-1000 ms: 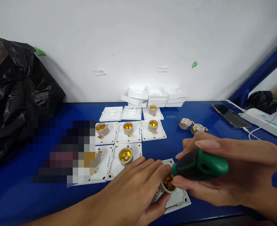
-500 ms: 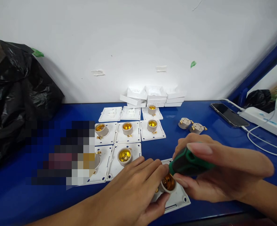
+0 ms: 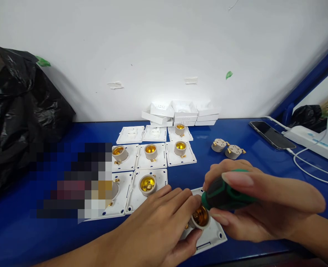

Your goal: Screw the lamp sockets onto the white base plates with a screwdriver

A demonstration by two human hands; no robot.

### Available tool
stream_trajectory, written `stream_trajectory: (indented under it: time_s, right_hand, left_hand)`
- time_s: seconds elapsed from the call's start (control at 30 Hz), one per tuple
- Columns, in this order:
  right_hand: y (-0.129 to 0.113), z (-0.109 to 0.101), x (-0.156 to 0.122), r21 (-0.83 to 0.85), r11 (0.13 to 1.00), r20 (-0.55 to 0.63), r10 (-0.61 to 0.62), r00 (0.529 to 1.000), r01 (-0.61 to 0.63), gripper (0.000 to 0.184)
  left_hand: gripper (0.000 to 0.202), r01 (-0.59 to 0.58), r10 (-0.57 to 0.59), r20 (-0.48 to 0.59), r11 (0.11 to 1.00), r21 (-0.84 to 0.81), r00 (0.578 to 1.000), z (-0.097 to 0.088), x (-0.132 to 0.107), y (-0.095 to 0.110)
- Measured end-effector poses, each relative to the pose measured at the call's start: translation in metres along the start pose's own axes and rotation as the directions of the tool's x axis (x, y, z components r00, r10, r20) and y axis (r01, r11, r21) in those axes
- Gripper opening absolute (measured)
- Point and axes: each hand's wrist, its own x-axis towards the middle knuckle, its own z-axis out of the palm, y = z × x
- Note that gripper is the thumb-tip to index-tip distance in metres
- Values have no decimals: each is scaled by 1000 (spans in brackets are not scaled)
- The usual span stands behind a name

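At the table's front, my left hand (image 3: 164, 218) grips a round beige lamp socket (image 3: 200, 217) with a brass-coloured screw lining. This socket sits on a square white plate (image 3: 212, 237), tilted slightly. My right hand (image 3: 266, 207) is closed around the dark green and black handle of a screwdriver (image 3: 228, 194). The handle's narrow end is beside the socket's mouth; the blade cannot be made out. Just left of my left hand lies another white plate with a lamp socket (image 3: 147, 185) on it. Two loose sockets (image 3: 234, 151) rest beyond my right hand.
Several white plates (image 3: 153, 163) with sockets stand in rows on the blue table (image 3: 222, 129). White square boxes (image 3: 184, 111) are stacked against the wall. A phone (image 3: 272, 135), a power strip (image 3: 314, 142) and white cables lie right; a black plastic bag (image 3: 22, 89) stands left.
The screwdriver handle has turned slightly in my right hand, showing more green on top. The held socket and plate have shifted a little to the right. My left hand keeps its grip.
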Motion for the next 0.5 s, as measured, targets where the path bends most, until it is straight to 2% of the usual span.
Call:
stream_trajectory:
  time_s: [0.1,0.17,0.23,0.4,0.5]
  right_hand:
    - [1,0,1,-31,991,13,-130,991,130,39]
    - [1,0,1,-20,987,-15,-159,987,159,41]
    - [1,0,1,-28,990,-21,-138,990,138,40]
    - [1,-2,1,-28,996,-10,-82,997,82,24]
    - [1,-1,3,-5,998,-13,-64,998,64,26]
  left_hand:
    - [18,4,-4,3,1000,1,1000,1,1,-1]
    - [18,8,-8,5,1000,1,1000,1,2,-1]
    - [16,8,-8,3,1000,-9,1000,1,2,-1]
    - [14,6,-6,-14,1000,-3,1000,1,1,0]
    - [14,10,-10,-15,1000,3,1000,2,0,1]
